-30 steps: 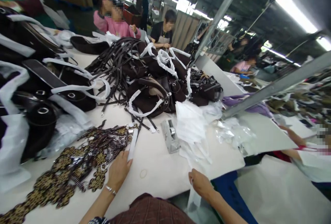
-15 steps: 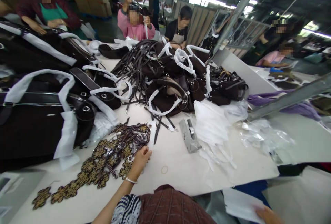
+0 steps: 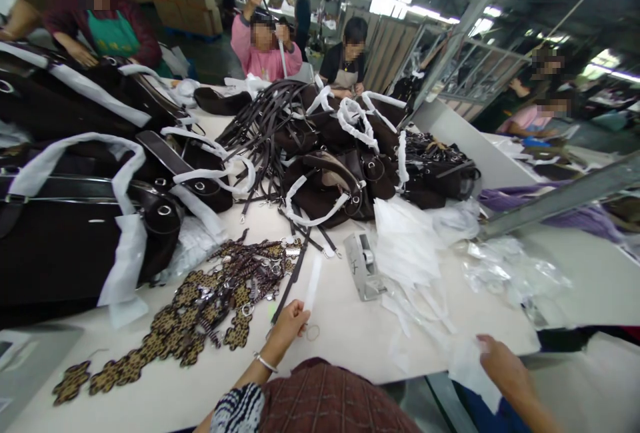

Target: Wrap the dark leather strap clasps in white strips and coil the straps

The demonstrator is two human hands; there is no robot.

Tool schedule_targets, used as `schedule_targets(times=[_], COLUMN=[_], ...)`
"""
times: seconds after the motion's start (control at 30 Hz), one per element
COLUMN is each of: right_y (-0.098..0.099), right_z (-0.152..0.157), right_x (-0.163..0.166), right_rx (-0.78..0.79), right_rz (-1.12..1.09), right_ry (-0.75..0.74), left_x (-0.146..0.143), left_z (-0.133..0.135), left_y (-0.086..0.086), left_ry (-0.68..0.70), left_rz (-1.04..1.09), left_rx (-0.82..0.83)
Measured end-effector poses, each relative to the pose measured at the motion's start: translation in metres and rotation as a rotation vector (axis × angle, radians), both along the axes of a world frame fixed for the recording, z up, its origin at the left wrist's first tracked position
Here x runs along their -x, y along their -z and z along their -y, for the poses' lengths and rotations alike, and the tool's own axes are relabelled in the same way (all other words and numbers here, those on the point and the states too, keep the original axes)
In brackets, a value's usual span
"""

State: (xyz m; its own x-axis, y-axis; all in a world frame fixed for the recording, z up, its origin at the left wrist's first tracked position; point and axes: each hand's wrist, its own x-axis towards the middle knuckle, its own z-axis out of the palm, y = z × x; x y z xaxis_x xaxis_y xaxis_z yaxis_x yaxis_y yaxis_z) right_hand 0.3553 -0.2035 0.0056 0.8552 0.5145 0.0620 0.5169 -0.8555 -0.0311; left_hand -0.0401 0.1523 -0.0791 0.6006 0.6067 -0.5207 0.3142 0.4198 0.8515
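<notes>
Close by, your right hand point(image 3: 506, 372) pinches a white sheet point(image 3: 469, 368) at the table edge point(image 3: 415, 366); your left hand point(image 3: 289, 325) grips a white strip point(image 3: 313, 280) beside a dark strap point(image 3: 294, 280). Beyond sit a tape dispenser point(image 3: 360, 270), then dark bags point(image 3: 320, 193).

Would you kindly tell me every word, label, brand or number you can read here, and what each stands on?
No text can be read.
Tape dispenser: a dark mark, too unclear to read.
Green apron: faint yellowish marks, too blurred.
Small plate on the dark bag: too small to read.
White strip in left hand, white sheet in right hand: no lettering visible.
</notes>
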Motion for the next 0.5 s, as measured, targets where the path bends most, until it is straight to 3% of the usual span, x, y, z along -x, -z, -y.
schedule_targets(times=[0.13,0.2,0.3,0.4,0.5], right_y=[-0.003,-0.009,-0.008,0.009,0.027], right_z=[-0.044,-0.07,-0.11,-0.147,-0.18], right_x=[-0.007,0.008,0.06,0.131,0.185], right_rx=[-0.066,-0.211,-0.248,-0.356,-0.45], right_rz=[-0.028,-0.223,-0.49,-1.049,-1.288], right_ry=[0.048,0.015,-0.091,-0.23,-0.337], left_x=[0.001,0.001,-0.008,-0.026,-0.047], left_z=[0.008,0.012,0.018,0.029,0.042], left_y=[0.002,-0.001,-0.01,-0.023,-0.029], left_ry=[0.003,0.007,0.038,0.106,0.262], left_rz=[-0.024,-0.026,0.003,0.069,0.176], left_rx=[0.025,0.032,0.031,0.003,-0.039])
